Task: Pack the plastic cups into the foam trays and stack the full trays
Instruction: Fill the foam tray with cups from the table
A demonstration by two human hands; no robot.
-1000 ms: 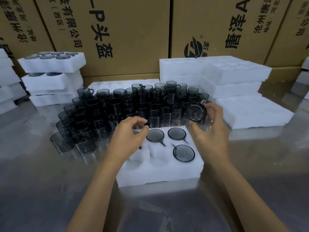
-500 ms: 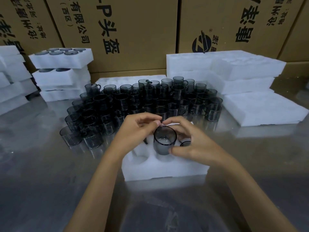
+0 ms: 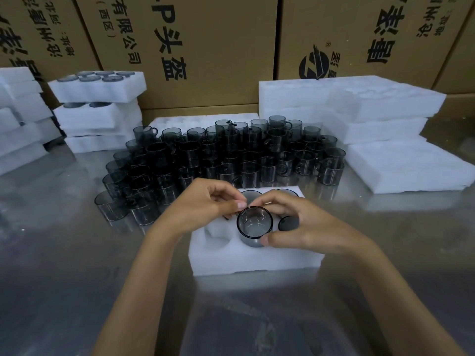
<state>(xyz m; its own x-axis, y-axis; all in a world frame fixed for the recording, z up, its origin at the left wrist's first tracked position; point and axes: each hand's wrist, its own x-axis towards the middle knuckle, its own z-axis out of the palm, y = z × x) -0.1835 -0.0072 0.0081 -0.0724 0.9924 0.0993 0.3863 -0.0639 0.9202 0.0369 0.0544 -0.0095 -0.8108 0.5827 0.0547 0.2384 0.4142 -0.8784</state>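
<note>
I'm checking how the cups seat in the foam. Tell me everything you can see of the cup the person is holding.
The cup is smoky grey, see-through plastic by its look, with a dark round rim and open mouth facing up. It stands about upright, its base sunk into a front pocket of the white foam tray. The left hand pinches its far rim; the right hand grips it, thumb low on its near side. Its handle is hidden.

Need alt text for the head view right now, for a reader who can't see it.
Both hands, left hand and right hand, hold a smoky plastic cup partly in a pocket of the near foam tray. Loose cups crowd the table behind, with filled trays stacked back left.
</note>
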